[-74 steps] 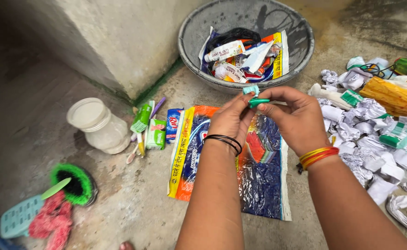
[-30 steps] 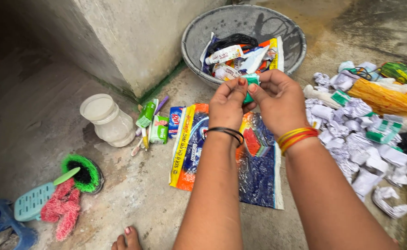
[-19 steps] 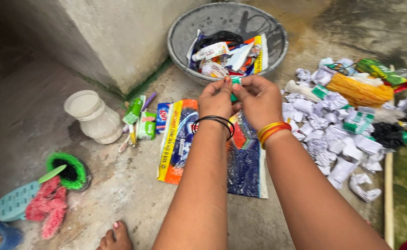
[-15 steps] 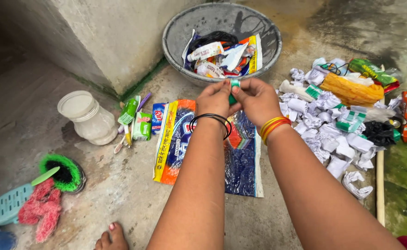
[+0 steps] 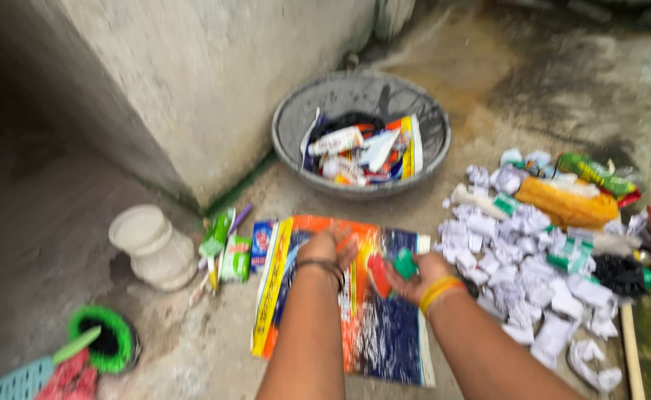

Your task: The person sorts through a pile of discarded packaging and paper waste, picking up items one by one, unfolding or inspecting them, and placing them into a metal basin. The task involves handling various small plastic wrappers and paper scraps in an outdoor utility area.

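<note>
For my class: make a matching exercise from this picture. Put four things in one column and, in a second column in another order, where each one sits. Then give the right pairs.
Things:
1. grey basin
2. white pot
3. crumpled white papers
4. small green piece

Places:
A. held in the right hand
B. on the floor left of the printed sack
C. heaped on the floor right of the sack
D. beyond the sack, beside the concrete wall, holding wrappers

Pairs: 1-D, 2-B, 3-C, 4-A
</note>
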